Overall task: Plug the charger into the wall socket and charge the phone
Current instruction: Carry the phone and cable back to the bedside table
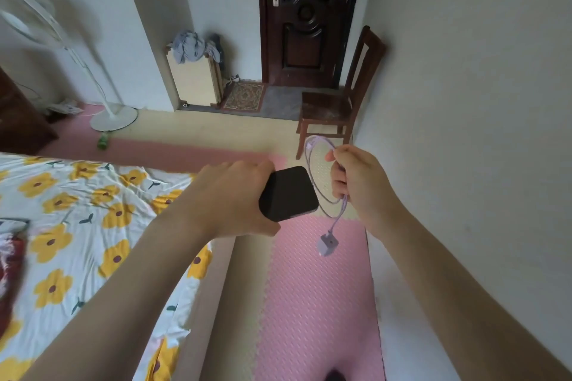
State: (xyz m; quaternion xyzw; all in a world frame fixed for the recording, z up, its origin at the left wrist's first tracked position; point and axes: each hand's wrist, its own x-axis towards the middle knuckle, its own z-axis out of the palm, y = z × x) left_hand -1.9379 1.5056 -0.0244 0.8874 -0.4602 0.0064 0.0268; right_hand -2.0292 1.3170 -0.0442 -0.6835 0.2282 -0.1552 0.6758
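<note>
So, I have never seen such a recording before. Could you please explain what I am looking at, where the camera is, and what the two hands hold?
There is one picture, from a camera worn on a person's head, looking forward and down. No machine: these are bare hands. The left hand grips a dark phone. The right hand holds a looped lilac cable, and its plug block hangs below, plugged into nothing. Left is a bed with a flowered sheet; ahead are a wooden chair and a dark door. No wall socket shows.
</note>
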